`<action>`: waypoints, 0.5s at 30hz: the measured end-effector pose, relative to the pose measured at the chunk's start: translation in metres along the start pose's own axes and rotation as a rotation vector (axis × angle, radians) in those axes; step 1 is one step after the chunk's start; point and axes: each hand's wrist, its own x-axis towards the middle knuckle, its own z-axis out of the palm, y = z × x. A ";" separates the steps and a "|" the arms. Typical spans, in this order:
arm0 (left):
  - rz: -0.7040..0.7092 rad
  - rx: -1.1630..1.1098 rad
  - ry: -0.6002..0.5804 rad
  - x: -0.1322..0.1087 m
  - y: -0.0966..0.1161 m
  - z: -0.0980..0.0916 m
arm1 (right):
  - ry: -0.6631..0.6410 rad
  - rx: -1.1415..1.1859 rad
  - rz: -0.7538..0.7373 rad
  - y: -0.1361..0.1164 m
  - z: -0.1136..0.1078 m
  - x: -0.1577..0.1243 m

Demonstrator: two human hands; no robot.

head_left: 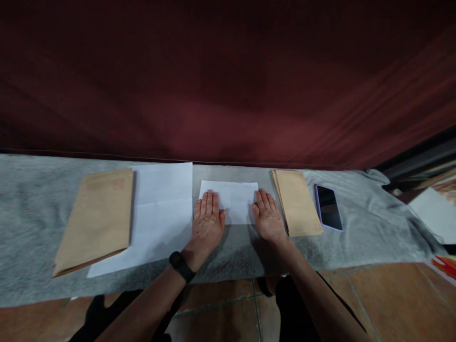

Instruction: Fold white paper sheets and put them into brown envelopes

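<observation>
A folded white sheet of paper (238, 204) lies flat on the grey cloth in front of me. My left hand (208, 221) rests palm down on its left end, fingers stretched out and the thumb apart. On the right end lies my right hand (268, 216), also flat with extended fingers. Neither hand grips anything. Left of them is a larger white sheet (164, 209) with a crease across it, partly covered by a stack of large brown envelopes (98, 213). Close to my right hand sits a stack of smaller brown envelopes (298, 204).
A phone in a purple case (329, 207) lies right of the small envelopes. Grey cloth (374, 228) covers the long surface. Behind it hangs a dark red curtain (228, 104). Tiled floor (228, 313) shows below the near edge; papers (434, 211) are at far right.
</observation>
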 end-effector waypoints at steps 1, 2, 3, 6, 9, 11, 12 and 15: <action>0.000 -0.005 0.003 0.000 0.000 0.000 | 0.008 0.009 0.014 0.000 -0.002 0.001; 0.002 -0.009 0.006 0.000 0.000 -0.001 | 0.021 0.023 0.024 -0.001 -0.004 0.003; 0.005 -0.010 0.010 0.001 0.000 -0.002 | 0.039 0.044 0.028 -0.002 -0.006 0.005; 0.026 0.001 0.016 0.004 0.003 -0.006 | 0.076 0.144 -0.019 -0.009 -0.012 0.010; 0.058 0.011 0.010 0.009 0.009 -0.011 | 0.066 0.261 -0.096 -0.023 -0.015 0.012; 0.088 0.005 -0.007 0.012 0.013 -0.012 | 0.042 0.319 -0.141 -0.035 -0.015 0.012; 0.107 0.001 -0.020 0.014 0.015 -0.011 | 0.028 0.339 -0.160 -0.041 -0.014 0.011; 0.166 -0.001 -0.062 0.017 0.019 -0.007 | -0.011 0.373 -0.198 -0.056 -0.010 0.012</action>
